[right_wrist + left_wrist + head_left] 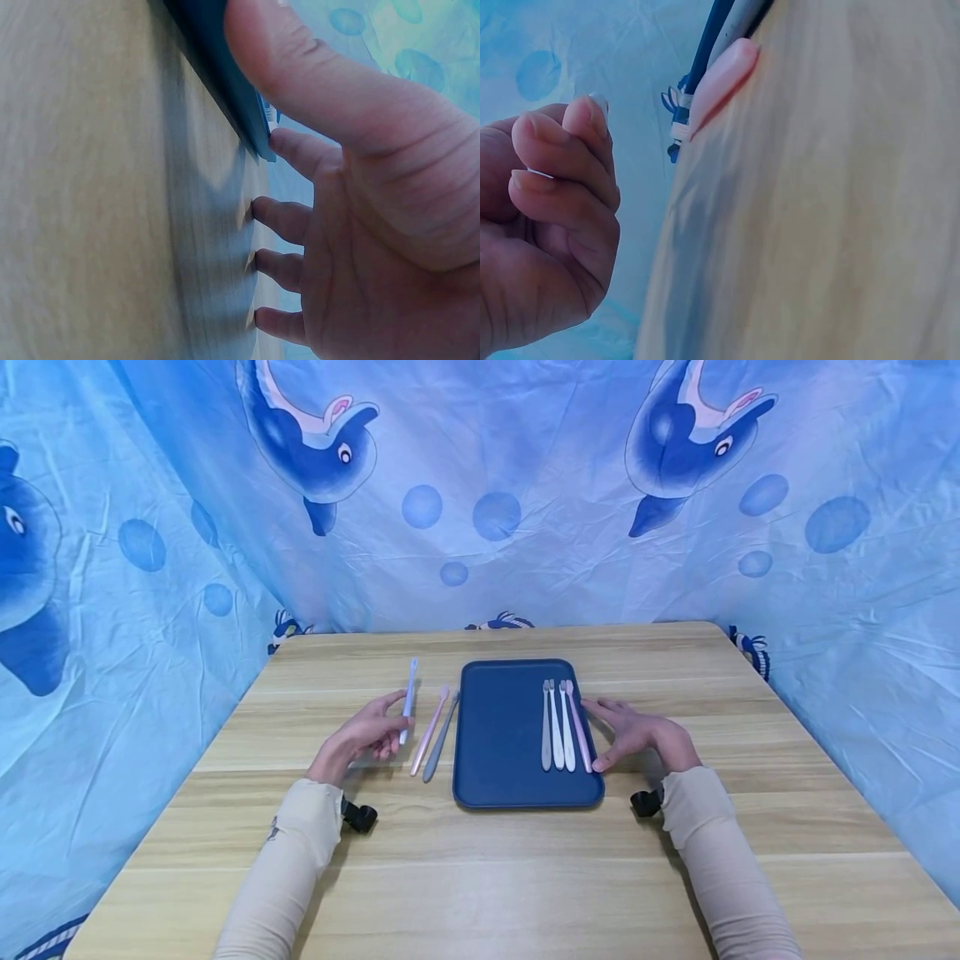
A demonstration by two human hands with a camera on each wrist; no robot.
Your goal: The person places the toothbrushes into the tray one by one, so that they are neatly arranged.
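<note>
My left hand [371,727] pinches a pale blue toothbrush [410,689], held upright between thumb and index finger left of the tray. In the left wrist view the other fingers curl inward. Beside that hand on the table lie a pink toothbrush [430,732] and a grey-blue one [441,739]. My right hand [633,732], fingers spread, touches the right edge of a dark blue tray [495,735]. On the tray's right half, side by side, are a grey toothbrush [546,731], two white ones [556,731] and a pink one [579,731] nearest that hand.
The wooden table [510,885] reaches a blue dolphin-print curtain [465,443] at the back and sides. Rope ties [504,622] show behind the table's far edge. Black straps with small mounts [360,816] sit on both wrists.
</note>
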